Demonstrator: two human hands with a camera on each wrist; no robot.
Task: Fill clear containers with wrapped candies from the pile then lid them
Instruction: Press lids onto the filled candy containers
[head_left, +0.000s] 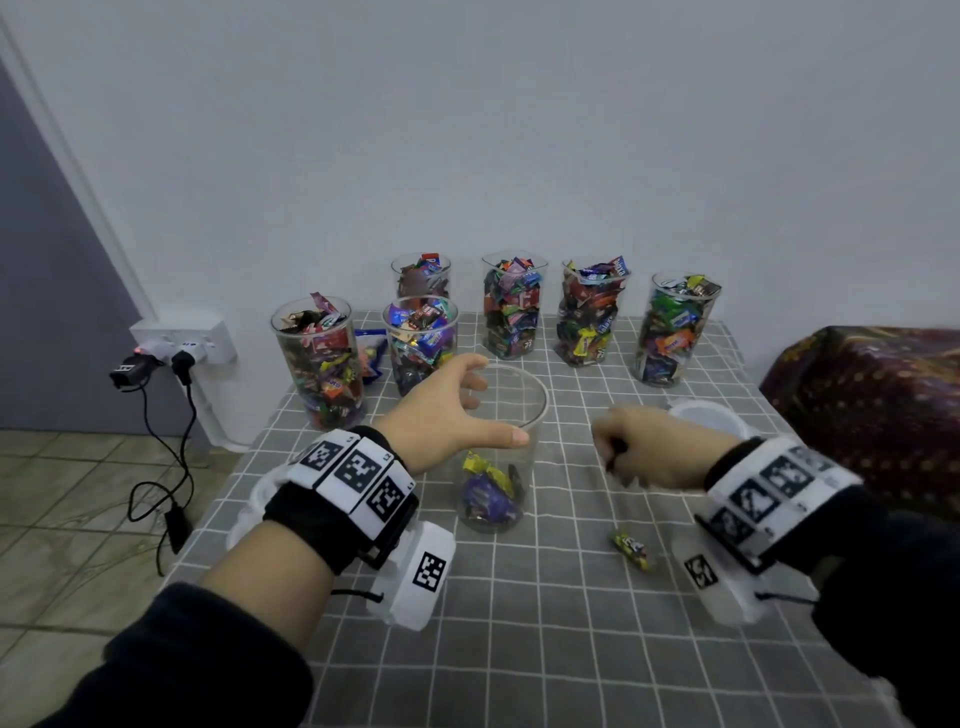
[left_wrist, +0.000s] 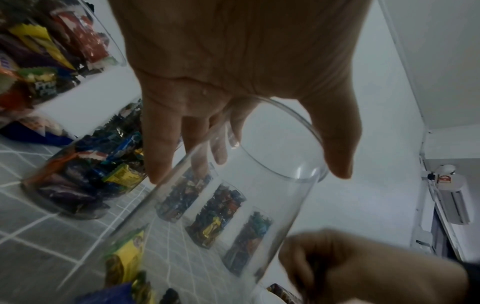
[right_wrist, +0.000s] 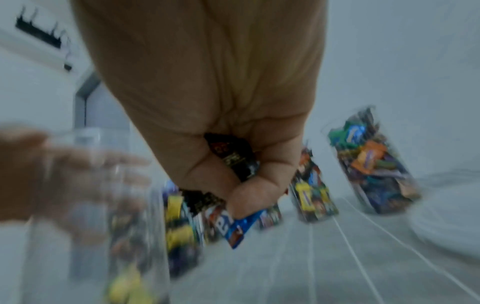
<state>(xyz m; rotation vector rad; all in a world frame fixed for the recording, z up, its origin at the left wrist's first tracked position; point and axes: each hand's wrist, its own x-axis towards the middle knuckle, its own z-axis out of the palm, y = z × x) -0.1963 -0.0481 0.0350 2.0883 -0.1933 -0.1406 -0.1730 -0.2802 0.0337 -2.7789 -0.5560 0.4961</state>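
1. Your left hand (head_left: 447, 410) grips the rim of the clear cup (head_left: 498, 467), thumb and fingers around it.
2. Your right hand (head_left: 654, 447), just right of the cup, is fisted on candies (right_wrist: 233, 160).
3. One loose candy (head_left: 631, 548) lies right of the cup's base.

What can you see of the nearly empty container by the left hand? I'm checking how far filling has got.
The container is a tall, clear, round, plastic-looking cup, lidless, standing upright on the grey checked cloth in front of six full ones. Only a few wrapped candies, purple and yellow among them, lie at its bottom. The left hand holds its rim, thumb on the near side, fingers on the far side. The right hand, clutching candies, is close beside it without touching.
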